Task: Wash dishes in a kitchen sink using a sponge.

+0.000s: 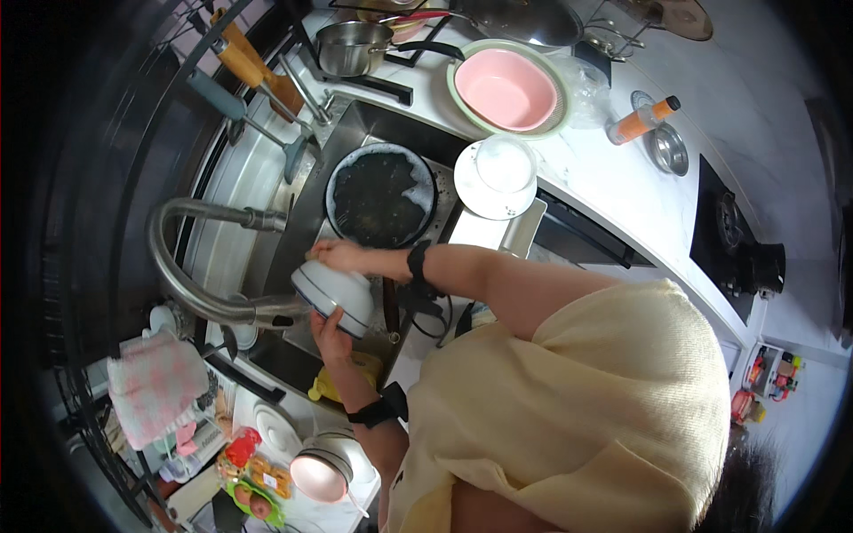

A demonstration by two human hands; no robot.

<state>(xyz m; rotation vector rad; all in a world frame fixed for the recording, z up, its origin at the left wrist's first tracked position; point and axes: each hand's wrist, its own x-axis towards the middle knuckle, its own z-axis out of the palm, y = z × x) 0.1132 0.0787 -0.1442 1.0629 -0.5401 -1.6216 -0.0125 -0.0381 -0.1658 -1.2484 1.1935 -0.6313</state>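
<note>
Over the sink [280, 363], I hold a white bowl [340, 293] with dark bands, tilted on its side. My left hand [331, 340] grips its rim from below, thumb on the outer wall. Against the bowl's upper side is my right hand [338, 256], slightly blurred, fingers curled. A small brownish thing [310, 256] shows at its fingertips; its kind is unclear. Beyond my right forearm, a round dark pan [380, 196] of sudsy water sits in the sink. Its brown handle [391, 310] points towards me, partly hidden by that forearm. The bowl's inside is hidden.
A curved metal faucet [193, 293] arches beside the bowl. On the counter stand a white plate [490, 203] bearing a bowl [506, 163], a pink basin [506, 90], and a steel saucepan [353, 50]. A yellow bottle [363, 373] lies under my left forearm. Stacked bowls [320, 473] stand farther left.
</note>
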